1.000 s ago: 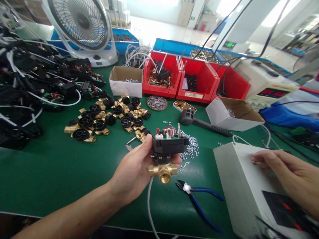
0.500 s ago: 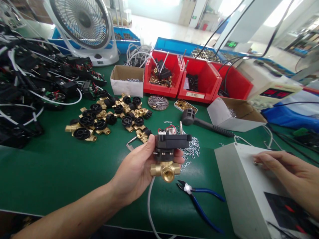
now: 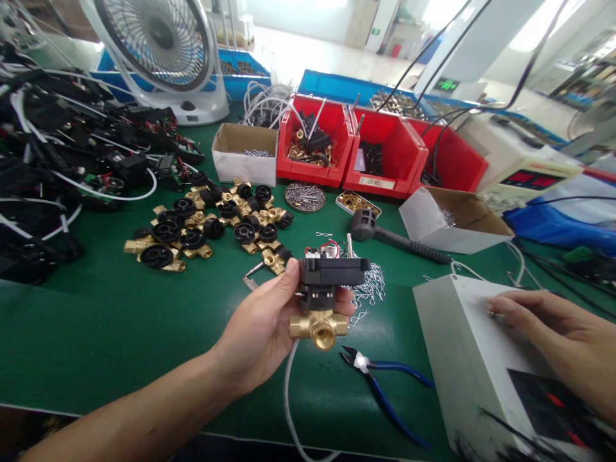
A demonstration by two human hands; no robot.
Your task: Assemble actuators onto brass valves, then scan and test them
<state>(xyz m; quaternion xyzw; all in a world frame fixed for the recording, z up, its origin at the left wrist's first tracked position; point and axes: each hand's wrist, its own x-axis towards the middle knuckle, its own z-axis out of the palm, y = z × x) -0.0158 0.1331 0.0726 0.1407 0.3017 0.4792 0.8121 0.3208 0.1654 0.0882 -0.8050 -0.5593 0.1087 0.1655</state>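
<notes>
My left hand (image 3: 269,321) is closed around a motorized brass valve (image 3: 323,324), held upright above the green table. Its black actuator housing sits on top, with red wires and a metal shaft showing, and a grey cable hangs below. My right hand (image 3: 553,327) pinches a small metal toggle switch (image 3: 494,314) on top of the grey control box (image 3: 447,333). Blue-handled cutting pliers (image 3: 380,378) lie between the valve and the box. Loose silver clips (image 3: 370,285) are scattered just behind the valve.
Brass valve bodies with black caps (image 3: 192,224) are heaped left of centre. Black actuators with white cables (image 3: 96,147) pile up at the far left, near a fan (image 3: 161,38). Red bins (image 3: 312,170), a cardboard box (image 3: 245,160) and a black-handled tool (image 3: 399,240) stand or lie behind.
Both hands stay almost where they were, the left still holding the valve and the right still at the switch. Black cables by the control box's front shift slightly.
</notes>
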